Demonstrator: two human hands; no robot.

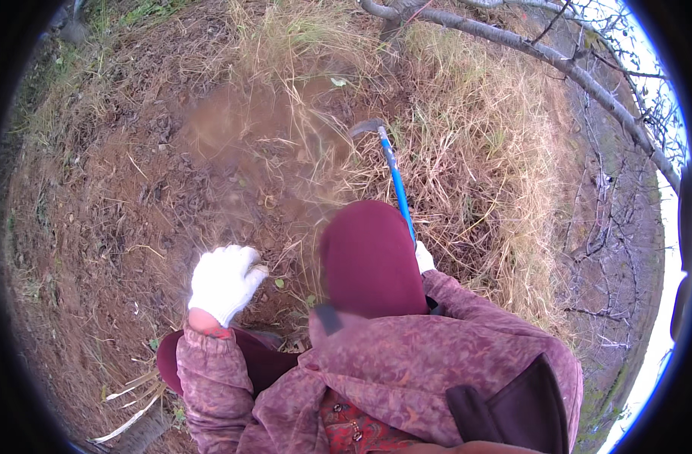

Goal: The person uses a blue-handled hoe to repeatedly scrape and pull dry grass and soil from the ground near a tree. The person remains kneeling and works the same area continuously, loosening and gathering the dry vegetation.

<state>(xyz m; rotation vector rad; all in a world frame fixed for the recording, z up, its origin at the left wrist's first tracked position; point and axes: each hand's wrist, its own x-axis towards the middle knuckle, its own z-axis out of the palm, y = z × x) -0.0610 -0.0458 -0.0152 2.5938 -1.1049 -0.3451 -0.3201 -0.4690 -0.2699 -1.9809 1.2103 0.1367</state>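
My left hand (224, 282), in a white knit glove, is at the lower left over bare soil, its fingers curled. Whether it grips any grass cannot be told. My right hand (424, 259), gloved in white too, is partly hidden behind my raised knee and holds the blue handle of a sickle (398, 184). The sickle's curved metal blade (366, 127) points left, at the edge of dry grass (465, 142). Blurred patches cover part of the soil left of the blade.
A tree trunk (391, 40) rises at the top, and a long bare branch (510, 42) arches to the right. Fallen twigs (604, 227) lie at the right. At the lower left are a cut stump (144, 428) and pale split stalks (133, 417). Dry leaves and straw litter the soil.
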